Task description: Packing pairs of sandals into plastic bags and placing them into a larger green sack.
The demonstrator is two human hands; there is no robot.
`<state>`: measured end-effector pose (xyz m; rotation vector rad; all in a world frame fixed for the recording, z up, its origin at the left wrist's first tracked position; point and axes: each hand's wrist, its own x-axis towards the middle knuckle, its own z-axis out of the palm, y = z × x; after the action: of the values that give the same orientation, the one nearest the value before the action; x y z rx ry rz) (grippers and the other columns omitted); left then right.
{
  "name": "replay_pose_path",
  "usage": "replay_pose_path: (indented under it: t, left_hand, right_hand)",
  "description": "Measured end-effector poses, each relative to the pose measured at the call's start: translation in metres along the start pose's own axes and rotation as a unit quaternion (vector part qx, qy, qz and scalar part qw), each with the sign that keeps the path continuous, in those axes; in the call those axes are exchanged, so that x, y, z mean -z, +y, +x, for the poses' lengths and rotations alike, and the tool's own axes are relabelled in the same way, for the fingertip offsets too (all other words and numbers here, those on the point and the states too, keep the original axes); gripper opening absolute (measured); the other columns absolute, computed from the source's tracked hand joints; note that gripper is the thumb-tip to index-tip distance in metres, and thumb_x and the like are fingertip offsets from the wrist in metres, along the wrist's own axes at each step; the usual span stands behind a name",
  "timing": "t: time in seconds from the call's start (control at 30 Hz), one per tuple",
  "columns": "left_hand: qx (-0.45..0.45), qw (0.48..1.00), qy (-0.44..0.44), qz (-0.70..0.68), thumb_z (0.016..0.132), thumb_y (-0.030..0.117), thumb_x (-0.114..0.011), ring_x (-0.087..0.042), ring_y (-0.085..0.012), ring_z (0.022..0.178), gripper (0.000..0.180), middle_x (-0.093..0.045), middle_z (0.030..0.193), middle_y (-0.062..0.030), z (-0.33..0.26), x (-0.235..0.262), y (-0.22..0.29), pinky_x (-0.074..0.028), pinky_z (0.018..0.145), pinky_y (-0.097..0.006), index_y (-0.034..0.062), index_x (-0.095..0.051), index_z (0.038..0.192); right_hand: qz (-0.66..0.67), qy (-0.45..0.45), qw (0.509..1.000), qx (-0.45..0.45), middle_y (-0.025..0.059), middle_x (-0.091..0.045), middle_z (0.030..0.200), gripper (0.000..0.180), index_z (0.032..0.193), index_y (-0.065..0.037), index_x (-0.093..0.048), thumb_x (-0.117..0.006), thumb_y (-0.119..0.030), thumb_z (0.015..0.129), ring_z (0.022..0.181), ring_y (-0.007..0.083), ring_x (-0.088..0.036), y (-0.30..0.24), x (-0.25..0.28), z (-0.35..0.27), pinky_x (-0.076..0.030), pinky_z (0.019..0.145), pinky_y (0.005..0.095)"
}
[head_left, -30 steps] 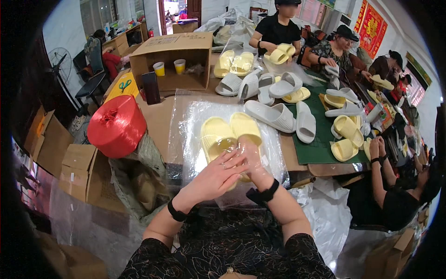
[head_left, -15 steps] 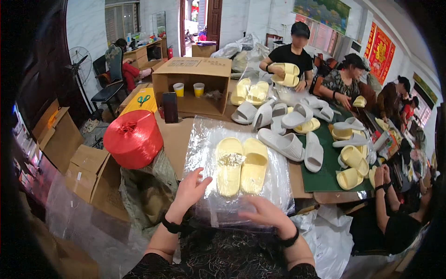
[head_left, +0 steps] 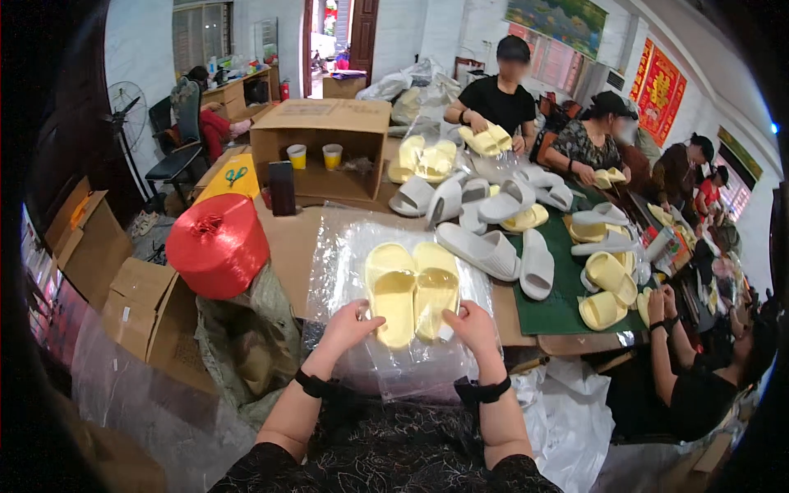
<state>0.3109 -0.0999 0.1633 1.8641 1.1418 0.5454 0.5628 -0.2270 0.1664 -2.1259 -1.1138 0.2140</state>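
Observation:
A pair of pale yellow slippers point(head_left: 393, 319) lies side by side on clear plastic bags point(head_left: 337, 246), heels toward me. Glossy film reflects around and over their straps; how far they sit inside a bag I cannot tell. My left hand point(head_left: 348, 329) pinches the clear film beside the left slipper's heel, its thumb against the sole edge. At the right slipper's heel, my right hand point(head_left: 475, 327) grips the film the same way. A small whitish patch shows by the right thumb.
Grey slippers point(head_left: 481, 251) and more yellow ones crowd the table's right side, partly on a green mat point(head_left: 542, 315). Left stand a red twine spool point(head_left: 218, 246), a dark phone point(head_left: 282, 189), scissors point(head_left: 237, 174) and a cardboard box point(head_left: 320, 115) holding two cups. Several co-workers sit or stand beyond.
My hands have come in to the heels and closed on the film, the right one from a blurred sweep. The view has turned slightly right. A co-worker opposite has tilted the yellow slippers.

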Motion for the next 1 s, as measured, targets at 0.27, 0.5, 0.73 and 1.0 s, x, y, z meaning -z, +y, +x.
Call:
replay_pose_path:
  t: [0.27, 0.5, 0.73, 1.0]
  left_hand:
    - [0.037, 0.96, -0.069, -0.268, 0.08, 0.017, -0.066, -0.063, -0.016, 0.084, 0.042, -0.066, 0.093, -0.0108, -0.012, 0.001, 0.008, -0.05, 0.072, -0.028, -0.0056, -0.058, 0.114]
    - [-0.008, 0.837, -0.082, -0.54, 0.08, 0.005, -0.054, -0.061, -0.0202, 0.105, 0.051, -0.06, 0.117, -0.0131, -0.015, 0.003, 0.016, -0.049, 0.091, -0.031, -0.0062, -0.046, 0.129]
    - [-0.015, 0.82, -0.175, -0.545, 0.092, 0.011, -0.058, -0.058, -0.0206, 0.116, 0.047, -0.059, 0.128, -0.0136, -0.052, 0.004, 0.025, -0.047, 0.099, -0.033, -0.0061, -0.047, 0.134]
    - [-0.084, 0.874, -0.126, -0.461, 0.089, 0.015, -0.065, -0.056, -0.0186, 0.114, 0.052, -0.058, 0.127, -0.0097, -0.079, 0.034, 0.002, -0.045, 0.099, -0.033, -0.0015, -0.047, 0.136]
  right_hand:
    - [0.235, -0.034, 0.971, 0.005, 0.0053, -0.062, 0.086, 0.036, 0.11, 0.001, -0.064, -0.072, -0.014, 0.078, 0.076, 0.0153, -0.057, 0.026, -0.002, -0.002, -0.047, 0.067, 0.0282]
    - [0.444, -0.092, 0.887, -0.086, 0.0095, -0.061, 0.103, 0.048, 0.118, 0.005, -0.054, -0.076, -0.013, 0.079, 0.09, 0.0143, -0.057, -0.026, 0.016, -0.031, -0.048, 0.074, 0.0282]
    - [0.405, -0.19, 0.892, -0.064, 0.0123, -0.063, 0.108, 0.051, 0.121, 0.004, -0.052, -0.076, -0.009, 0.078, 0.095, 0.0184, -0.061, -0.046, 0.0, -0.033, -0.051, 0.08, 0.0308]
    - [0.444, -0.218, 0.864, 0.094, 0.0136, -0.06, 0.116, 0.06, 0.126, 0.003, -0.049, -0.079, -0.011, 0.076, 0.105, 0.0209, -0.059, -0.048, -0.005, -0.057, -0.05, 0.087, 0.0345]
